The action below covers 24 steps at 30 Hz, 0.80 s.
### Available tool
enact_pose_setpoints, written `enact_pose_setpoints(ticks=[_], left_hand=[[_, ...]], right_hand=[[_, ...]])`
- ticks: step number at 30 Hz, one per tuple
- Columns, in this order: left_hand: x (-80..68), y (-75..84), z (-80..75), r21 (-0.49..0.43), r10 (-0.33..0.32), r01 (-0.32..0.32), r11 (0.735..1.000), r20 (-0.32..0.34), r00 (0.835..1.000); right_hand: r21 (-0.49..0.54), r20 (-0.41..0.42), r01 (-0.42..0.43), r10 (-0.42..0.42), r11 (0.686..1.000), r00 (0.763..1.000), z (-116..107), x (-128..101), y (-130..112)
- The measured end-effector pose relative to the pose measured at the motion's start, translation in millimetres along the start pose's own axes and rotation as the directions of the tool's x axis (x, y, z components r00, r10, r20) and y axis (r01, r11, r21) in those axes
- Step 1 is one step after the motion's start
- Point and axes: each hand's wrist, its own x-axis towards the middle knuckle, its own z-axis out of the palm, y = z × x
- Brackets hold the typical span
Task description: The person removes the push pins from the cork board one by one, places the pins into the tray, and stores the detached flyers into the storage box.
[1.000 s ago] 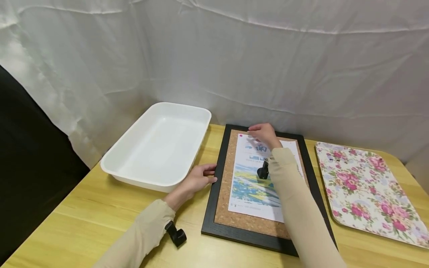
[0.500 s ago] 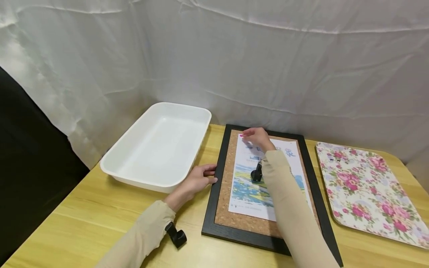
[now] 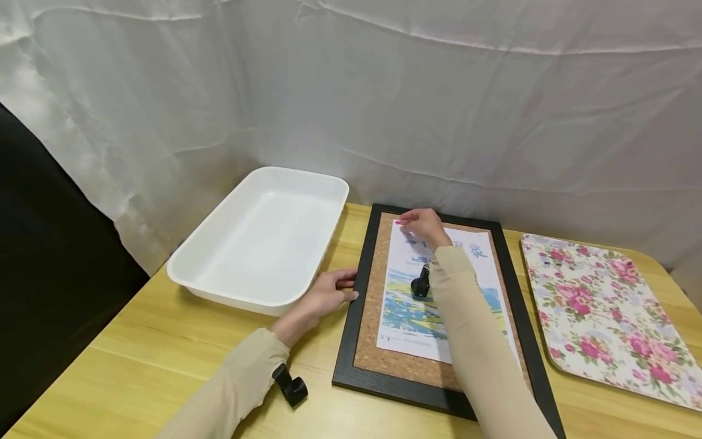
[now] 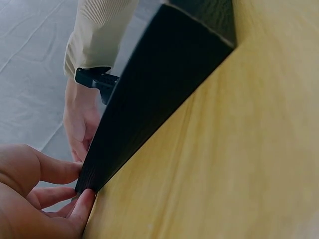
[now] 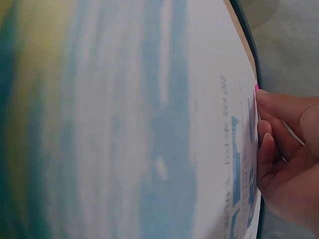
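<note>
A black-framed cork board (image 3: 351,329) lies flat on the wooden table (image 3: 164,353) with a blue and green printed paper (image 3: 411,317) on it. My right hand (image 3: 407,224) is at the paper's top left corner, its curled fingers pinching a small pink pin (image 3: 398,222) against the sheet. The right wrist view shows the pink pin (image 5: 256,87) at my fingertips (image 5: 266,134) on the paper (image 5: 149,124). My left hand (image 3: 347,289) holds the frame's left edge. In the left wrist view, fingers and thumb (image 4: 82,204) bracket the frame (image 4: 149,99).
An empty white plastic tray (image 3: 181,268) sits at the left, close to my left hand. A flowered tray (image 3: 598,305) lies to the right of the board. A white cloth backdrop hangs right behind the table. Black camera mounts (image 3: 290,384) are strapped at both wrists.
My right hand slid left along the paper's top edge to its top left corner, where the pink pin now shows. The left hand has stayed on the frame.
</note>
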Motion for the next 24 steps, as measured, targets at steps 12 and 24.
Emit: enact_pose_setpoints(ticks=[12, 24], left_hand=[[-0.5, -1.1, -4.0, -0.003, -0.009, 0.009, 1.0, -0.019, 1.0], [-5.0, 1.8, 2.2, -0.013, -0.016, 0.016, 1.0, 0.006, 1.0]], right_hand=[[-0.053, -0.023, 0.045, -0.047, 0.998, 0.999, 11.4, 6.2, -6.0], [-0.148, -0.054, 0.062, -0.07, 0.987, 0.996, 10.5, 9.1, -3.5]])
